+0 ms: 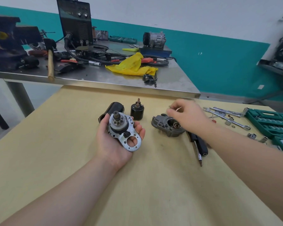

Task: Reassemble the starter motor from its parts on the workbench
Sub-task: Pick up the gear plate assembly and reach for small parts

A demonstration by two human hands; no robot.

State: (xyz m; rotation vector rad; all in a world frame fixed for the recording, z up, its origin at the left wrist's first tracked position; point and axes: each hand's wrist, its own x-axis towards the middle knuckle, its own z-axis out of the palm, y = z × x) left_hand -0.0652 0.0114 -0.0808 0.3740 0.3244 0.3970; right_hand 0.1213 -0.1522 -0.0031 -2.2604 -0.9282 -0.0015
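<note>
Drive-gear assembly with mounting plate (121, 129) is cradled in the upturned left hand (116, 141), fingers curled beneath. Rigid, fairly heavy metal; support is advised under the plate. Right hand (188, 116) is blurred above the nose housing (163, 126); its grip cannot be determined.

No text, label, brand or number can be read anywhere. The dark welding machine (75, 22) at the back of the steel table (95, 75) carries faint pale marks on its front panel beside two dials, but they are too blurred to make out.
</note>
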